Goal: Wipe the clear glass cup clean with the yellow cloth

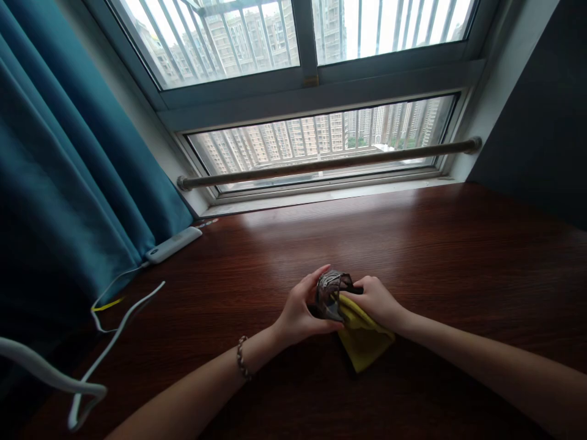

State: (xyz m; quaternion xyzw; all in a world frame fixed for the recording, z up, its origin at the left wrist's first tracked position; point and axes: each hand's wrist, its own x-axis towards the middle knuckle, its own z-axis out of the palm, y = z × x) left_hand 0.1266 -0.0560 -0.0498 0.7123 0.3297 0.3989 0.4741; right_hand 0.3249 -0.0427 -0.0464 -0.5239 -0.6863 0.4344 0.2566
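Observation:
Near the middle of the wooden surface, my left hand (300, 308) is curved around the side of a see-through, ridged glass cup (329, 294), thumb below and fingers above. The cup lies tilted, and a dark part sticks out from its right side; what that is I cannot make out. My right hand (376, 302) is closed on a yellow cloth (364, 342) at the cup's right side. The cloth's upper edge touches the cup, and its lower corner hangs toward me. The right fingertips are partly hidden behind the cloth and cup.
Around the hands spreads a dark reddish wooden surface (426, 244). A white power strip (174, 244) lies at the left by the blue curtain (77, 134). White tubing (114, 336) bends across the near left. Beyond are a window and a metal rail (330, 164).

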